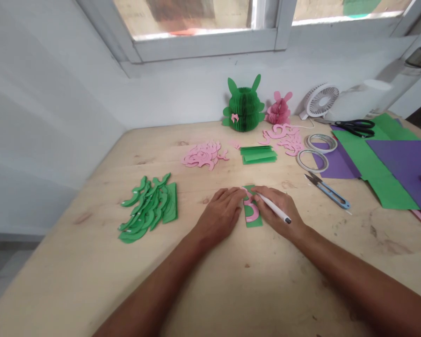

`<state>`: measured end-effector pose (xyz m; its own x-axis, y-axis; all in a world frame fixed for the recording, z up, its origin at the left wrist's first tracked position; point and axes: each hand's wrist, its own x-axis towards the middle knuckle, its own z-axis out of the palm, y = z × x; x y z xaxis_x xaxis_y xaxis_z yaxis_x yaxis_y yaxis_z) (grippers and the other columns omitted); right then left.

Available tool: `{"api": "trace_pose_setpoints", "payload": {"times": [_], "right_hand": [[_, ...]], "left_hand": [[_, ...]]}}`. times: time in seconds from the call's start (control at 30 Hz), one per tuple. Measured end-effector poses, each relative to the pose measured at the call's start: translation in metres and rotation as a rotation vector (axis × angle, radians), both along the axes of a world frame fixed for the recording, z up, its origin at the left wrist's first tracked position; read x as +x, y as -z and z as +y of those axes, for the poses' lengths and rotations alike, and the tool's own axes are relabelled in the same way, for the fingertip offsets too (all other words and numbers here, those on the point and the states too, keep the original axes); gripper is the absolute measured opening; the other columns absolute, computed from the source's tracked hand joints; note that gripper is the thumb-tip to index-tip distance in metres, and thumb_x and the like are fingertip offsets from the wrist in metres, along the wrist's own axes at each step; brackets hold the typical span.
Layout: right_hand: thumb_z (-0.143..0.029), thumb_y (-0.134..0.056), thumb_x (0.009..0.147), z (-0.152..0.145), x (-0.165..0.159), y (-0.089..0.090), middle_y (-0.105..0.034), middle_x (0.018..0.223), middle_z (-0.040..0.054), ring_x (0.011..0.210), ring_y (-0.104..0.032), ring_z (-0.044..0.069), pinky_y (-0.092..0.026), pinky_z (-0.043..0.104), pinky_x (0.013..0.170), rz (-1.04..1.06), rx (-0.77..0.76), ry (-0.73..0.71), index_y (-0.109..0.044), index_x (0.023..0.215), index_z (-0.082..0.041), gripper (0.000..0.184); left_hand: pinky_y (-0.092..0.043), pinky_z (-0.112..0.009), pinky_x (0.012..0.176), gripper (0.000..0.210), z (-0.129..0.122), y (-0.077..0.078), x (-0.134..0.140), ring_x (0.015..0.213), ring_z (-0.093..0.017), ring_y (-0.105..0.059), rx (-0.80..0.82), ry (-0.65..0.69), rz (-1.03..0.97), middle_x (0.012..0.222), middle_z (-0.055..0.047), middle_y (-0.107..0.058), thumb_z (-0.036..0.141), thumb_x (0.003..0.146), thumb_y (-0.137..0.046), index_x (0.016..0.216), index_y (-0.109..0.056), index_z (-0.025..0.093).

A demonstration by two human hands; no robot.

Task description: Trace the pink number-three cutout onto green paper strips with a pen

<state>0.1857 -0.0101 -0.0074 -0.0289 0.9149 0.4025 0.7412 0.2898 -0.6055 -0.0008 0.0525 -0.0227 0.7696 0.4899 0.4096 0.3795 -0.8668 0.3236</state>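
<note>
On the table before me lies a small green paper strip (254,223) with a curved pink paper cutout (252,213) on top of it. My left hand (221,211) rests flat at the left side, its fingertips pressing the cutout's upper end. A white pen (274,208) is gripped in my right hand (282,206), its tip hidden by the fingers near the cutout's edge. Left of my hands, a heap of green paper cutouts (149,206) lies beside a green paper stack. Beyond my hands are a pile of pink cutouts (204,155) and green paper strips (257,154).
Blue thread snips (328,191) and two tape rolls (312,161) lie to the right. Black scissors (358,126) rest on green and purple sheets (403,164). Along the wall stand a green honeycomb paper figure (244,107), a smaller pink one (278,110) and a white fan (321,100).
</note>
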Motion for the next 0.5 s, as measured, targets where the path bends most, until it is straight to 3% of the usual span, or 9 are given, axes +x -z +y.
{"api": "trace_pose_setpoints", "payload": {"times": [0.5], "right_hand": [[-0.029,-0.043,0.095,0.0001,0.0000,-0.0007,-0.073,0.094,0.0074,0.083,-0.068,0.019,-0.052,0.030,0.074,-0.036,-0.021,0.011,-0.065,0.103,-0.019,0.026]], "left_hand": [[-0.043,-0.044,0.101,0.041,-0.0021,-0.0073,-0.0018,0.122,-0.021,-0.049,-0.160,-0.051,-0.016,0.125,-0.011,-0.057,0.007,0.085,-0.037,0.125,-0.043,0.016]]}}
